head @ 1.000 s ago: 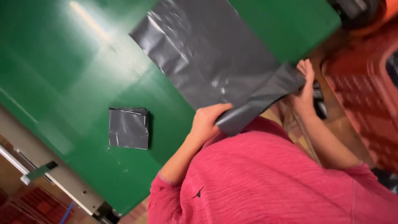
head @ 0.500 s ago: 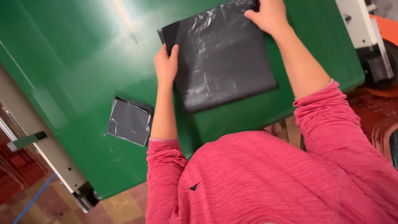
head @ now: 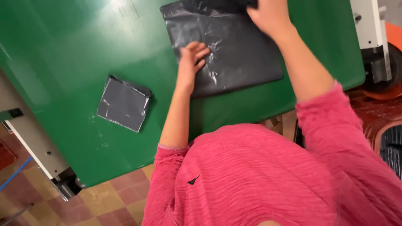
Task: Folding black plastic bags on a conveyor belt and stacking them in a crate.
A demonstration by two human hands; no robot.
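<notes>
1. At 9 o'clock, a folded grey square [head: 123, 104] of plastic, lying flat on the green table [head: 63, 50], well apart from both hands and untouched.
2. Just left of centre, the left hand [head: 191, 56], fingers spread wide and pressed flat on the black plastic bag [head: 238, 54] near its left edge, holding nothing, only pinning the sheet down.
3. From centre to 1 o'clock, the bag itself, spread on the table and creased, with its near edge towards the pink sleeve [head: 331, 125].
4. At 12 o'clock, the right hand [head: 270, 14], curled over the bag's far edge where the plastic bunches dark; fingertips hidden, so impossible to tell whether pinched shut on the fold or merely resting there.
5. At 3 o'clock, past the table's edge, a white machine frame [head: 370, 25].
6. Step in hand, by the look of it: flattening the bag and bringing its far edge over, a fold only begun. Next move likely to call for a steady left palm while the far edge comes towards the body, edges kept in line.
7. Against half a second ago: left hand moved from the bag's left border onto its surface; right hand still at the far edge; grey square unmoved.
</notes>
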